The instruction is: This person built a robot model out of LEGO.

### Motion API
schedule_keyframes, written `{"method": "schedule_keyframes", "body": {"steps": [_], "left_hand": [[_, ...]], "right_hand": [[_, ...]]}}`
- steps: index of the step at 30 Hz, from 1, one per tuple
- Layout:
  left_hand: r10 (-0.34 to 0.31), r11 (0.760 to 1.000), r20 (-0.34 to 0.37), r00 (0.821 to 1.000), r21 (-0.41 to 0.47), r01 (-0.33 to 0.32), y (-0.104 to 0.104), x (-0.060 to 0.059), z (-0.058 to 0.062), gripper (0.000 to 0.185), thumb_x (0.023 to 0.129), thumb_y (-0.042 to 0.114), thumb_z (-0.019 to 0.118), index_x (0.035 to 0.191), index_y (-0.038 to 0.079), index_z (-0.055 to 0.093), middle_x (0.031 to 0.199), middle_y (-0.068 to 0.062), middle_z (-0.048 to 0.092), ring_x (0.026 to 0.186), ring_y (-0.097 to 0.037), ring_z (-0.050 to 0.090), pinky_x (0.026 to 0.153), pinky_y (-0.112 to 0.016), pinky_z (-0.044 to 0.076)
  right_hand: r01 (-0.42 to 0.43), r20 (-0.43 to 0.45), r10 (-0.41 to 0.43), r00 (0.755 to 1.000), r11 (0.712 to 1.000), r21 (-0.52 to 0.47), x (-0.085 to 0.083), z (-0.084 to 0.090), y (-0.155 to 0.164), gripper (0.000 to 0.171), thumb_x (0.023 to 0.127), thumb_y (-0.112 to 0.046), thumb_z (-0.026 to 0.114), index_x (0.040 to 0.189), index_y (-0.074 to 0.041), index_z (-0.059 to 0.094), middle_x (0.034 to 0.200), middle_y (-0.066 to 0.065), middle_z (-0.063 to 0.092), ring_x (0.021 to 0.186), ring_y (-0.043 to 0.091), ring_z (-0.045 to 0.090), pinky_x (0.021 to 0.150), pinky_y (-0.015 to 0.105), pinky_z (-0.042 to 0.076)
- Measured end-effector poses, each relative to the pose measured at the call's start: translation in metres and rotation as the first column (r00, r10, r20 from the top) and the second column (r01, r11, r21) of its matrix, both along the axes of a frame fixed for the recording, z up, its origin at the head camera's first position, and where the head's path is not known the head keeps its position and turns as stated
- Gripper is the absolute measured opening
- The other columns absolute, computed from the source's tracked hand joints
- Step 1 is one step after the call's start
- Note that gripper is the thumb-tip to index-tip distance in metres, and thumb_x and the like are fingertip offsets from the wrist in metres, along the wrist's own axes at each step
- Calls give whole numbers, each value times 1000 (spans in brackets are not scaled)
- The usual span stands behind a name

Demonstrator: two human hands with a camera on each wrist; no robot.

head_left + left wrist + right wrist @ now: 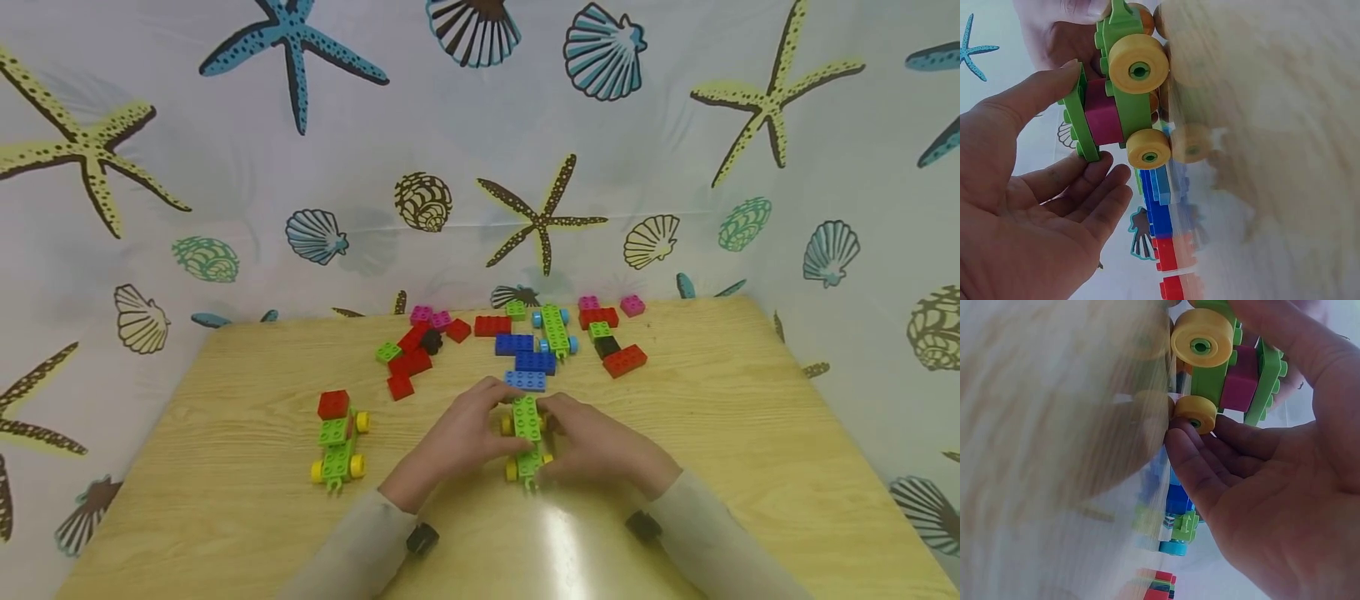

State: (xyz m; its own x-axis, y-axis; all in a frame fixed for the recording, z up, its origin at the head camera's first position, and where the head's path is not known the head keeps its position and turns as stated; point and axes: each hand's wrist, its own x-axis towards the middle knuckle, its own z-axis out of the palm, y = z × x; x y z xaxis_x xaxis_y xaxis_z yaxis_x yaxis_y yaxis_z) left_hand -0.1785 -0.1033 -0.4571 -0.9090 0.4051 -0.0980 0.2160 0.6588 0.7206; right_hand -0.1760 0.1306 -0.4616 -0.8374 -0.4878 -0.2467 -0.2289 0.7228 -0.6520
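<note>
Between my hands a toy car point(529, 463) with a green base and yellow wheels stands on the table. A magenta brick point(1104, 112) sits on its base, under a flat green plate point(527, 417) with studs on top. My left hand point(474, 429) pinches this plate between the thumb at its near end and a finger at its far end. From the other side my right hand point(600, 442) holds the car, thumb at the rear of the base and fingers around the front yellow wheel point(1195, 414).
A second yellow-wheeled car point(339, 461) topped by a red brick point(333, 404) stands left. Beyond my hands lie blue bricks point(536, 362), red bricks point(492, 326) and a blue-wheeled green base point(556, 332). More bricks, including a red one point(625, 361), lie back right. A patterned cloth point(360, 183) hangs behind.
</note>
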Motion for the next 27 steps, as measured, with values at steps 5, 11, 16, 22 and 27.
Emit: {"method": "schedule_keyframes", "body": {"steps": [5, 11, 16, 22, 27], "left_hand": [[-11, 998, 50, 999, 70, 7, 1, -3, -2, 65, 94, 36, 93, 151, 21, 67, 147, -1, 65, 146, -30, 61, 124, -54, 55], [-1, 997, 54, 999, 75, -3, 5, -4, -2, 62, 96, 36, 91, 152, 21, 68, 149, -1, 67, 149, -31, 61, 126, -56, 52], [0, 999, 47, 999, 49, -2, 5, -3, 0, 61, 96, 35, 91, 151, 20, 68, 150, -3, 67, 149, -32, 61, 126, -57, 53], [-7, 999, 43, 999, 55, 5, 3, -2, -1, 62, 96, 37, 91, 151, 21, 68, 149, -2, 67, 150, -33, 60, 126, -57, 52], [-7, 998, 40, 999, 66, 4, 1, -1, -2, 62, 97, 36, 90, 152, 20, 68, 150, -3, 67, 150, -33, 60, 127, -57, 51]], "right_hand": [[3, 1, -3, 1000, 1000, -1, -2, -2, 1, 104, 84, -39, 100, 168, -11, 47, 153, 7, 65, 138, 28, 65, 121, 52, 56], [4, 15, -4, 1000, 1000, -23, -2, 0, 3, 103, 84, -39, 100, 169, -12, 47, 159, 8, 62, 141, 30, 65, 121, 53, 56], [2, 20, -2, 1000, 1000, -29, -1, 1, 2, 103, 84, -38, 100, 168, -10, 47, 158, 11, 63, 140, 31, 65, 120, 54, 57], [1, 16, 0, 1000, 1000, -24, 0, 0, 1, 104, 84, -38, 101, 168, -9, 47, 161, 11, 61, 141, 31, 65, 122, 54, 56], [-7, 11, 8, 1000, 999, -32, -1, 0, 0, 104, 84, -39, 101, 168, -9, 47, 159, 11, 62, 139, 30, 65, 121, 54, 56]]}}
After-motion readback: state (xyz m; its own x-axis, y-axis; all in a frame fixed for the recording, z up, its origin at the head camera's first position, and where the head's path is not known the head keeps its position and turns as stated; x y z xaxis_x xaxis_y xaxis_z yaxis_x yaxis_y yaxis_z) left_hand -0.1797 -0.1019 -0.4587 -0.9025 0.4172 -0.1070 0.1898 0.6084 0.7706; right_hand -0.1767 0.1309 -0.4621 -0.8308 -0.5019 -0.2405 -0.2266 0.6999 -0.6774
